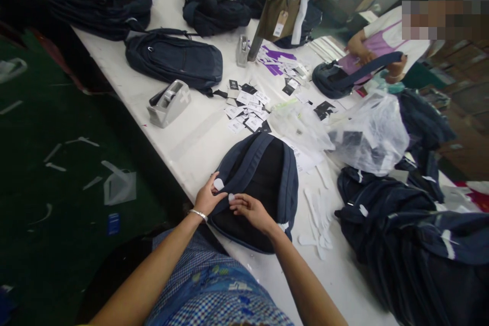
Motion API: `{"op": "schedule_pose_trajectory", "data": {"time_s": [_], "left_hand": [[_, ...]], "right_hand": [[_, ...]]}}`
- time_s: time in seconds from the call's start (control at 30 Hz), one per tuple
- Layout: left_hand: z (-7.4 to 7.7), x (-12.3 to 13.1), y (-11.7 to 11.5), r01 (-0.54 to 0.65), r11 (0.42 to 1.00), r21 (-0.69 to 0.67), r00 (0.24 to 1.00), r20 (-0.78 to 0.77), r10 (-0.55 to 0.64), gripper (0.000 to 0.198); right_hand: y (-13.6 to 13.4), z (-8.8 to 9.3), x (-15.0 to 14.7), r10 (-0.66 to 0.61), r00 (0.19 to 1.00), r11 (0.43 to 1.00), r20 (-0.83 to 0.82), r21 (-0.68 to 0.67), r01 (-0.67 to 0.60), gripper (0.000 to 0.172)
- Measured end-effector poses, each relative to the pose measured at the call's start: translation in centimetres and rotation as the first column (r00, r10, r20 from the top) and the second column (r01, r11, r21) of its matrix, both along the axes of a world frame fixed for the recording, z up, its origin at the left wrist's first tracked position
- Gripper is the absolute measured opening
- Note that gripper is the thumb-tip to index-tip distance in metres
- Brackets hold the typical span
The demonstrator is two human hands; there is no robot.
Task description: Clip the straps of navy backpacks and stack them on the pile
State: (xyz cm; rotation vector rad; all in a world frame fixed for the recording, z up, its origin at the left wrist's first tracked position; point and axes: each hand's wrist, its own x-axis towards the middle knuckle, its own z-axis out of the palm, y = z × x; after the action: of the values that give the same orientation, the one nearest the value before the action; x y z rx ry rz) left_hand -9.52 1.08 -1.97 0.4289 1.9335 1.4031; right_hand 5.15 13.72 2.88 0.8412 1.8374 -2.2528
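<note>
A navy backpack [267, 173] lies back side up at the near edge of the white table [183, 142], its shoulder straps running toward me. My left hand [208, 197], with a bracelet on the wrist, grips the end of one strap [244, 168], and a small white tab [218, 184] shows by the fingers. My right hand [250, 208] rests on the backpack beside it, fingers curled and pinching at a second small white tab [231, 196].
A grey tape dispenser [170, 103] and scattered paper tags [246, 107] lie beyond the backpack. Clear plastic bags [370, 135] and piled navy backpacks [412, 234] are on the right. More backpacks [175, 58] lie further along. Another person [385, 46] handles a bag across the table.
</note>
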Motion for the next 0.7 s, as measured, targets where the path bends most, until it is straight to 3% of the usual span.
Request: {"op": "schedule_pose_trajectory", "data": {"time_s": [0.07,0.13,0.2,0.27,0.37,0.5,0.7], "left_hand": [[0.0,0.0,0.0,0.011,1.000,-0.022,1.000,-0.026,-0.012,0.084],[-0.1,0.1,0.0,0.016,0.999,-0.030,0.999,-0.047,-0.018,0.084],[-0.1,0.2,0.0,0.023,0.999,-0.041,0.997,-0.075,-0.026,0.084],[-0.1,0.4,-0.1,0.027,0.996,-0.084,0.991,-0.125,-0.037,0.082],[-0.2,0.9,-0.2,0.019,0.987,-0.157,0.975,-0.215,-0.053,0.069],[-0.3,1.2,-0.6,0.029,0.990,-0.137,0.963,-0.262,-0.064,0.038],[1.0,0.7,-1.0,0.025,0.999,-0.030,0.976,-0.216,-0.031,0.030]], "right_hand": [[0.5,-0.1,-0.1,0.058,0.997,0.998,-0.051,0.011,-0.058,0.035],[0.6,-0.2,-0.4,0.112,0.993,0.967,-0.043,0.236,-0.099,0.026],[0.2,-0.2,-1.0,0.156,0.988,0.861,-0.018,0.493,-0.126,0.015],[-0.5,-0.1,-1.6,0.178,0.983,0.776,-0.034,0.619,-0.119,0.015],[-1.8,-0.5,-2.7,0.090,0.994,0.774,-0.059,0.632,-0.032,0.021],[-2.5,-2.3,-3.8,-0.124,0.991,0.845,0.045,0.529,0.082,0.027],[-2.3,-3.3,-4.2,-0.190,0.981,0.881,0.050,0.450,0.148,0.027]]}}
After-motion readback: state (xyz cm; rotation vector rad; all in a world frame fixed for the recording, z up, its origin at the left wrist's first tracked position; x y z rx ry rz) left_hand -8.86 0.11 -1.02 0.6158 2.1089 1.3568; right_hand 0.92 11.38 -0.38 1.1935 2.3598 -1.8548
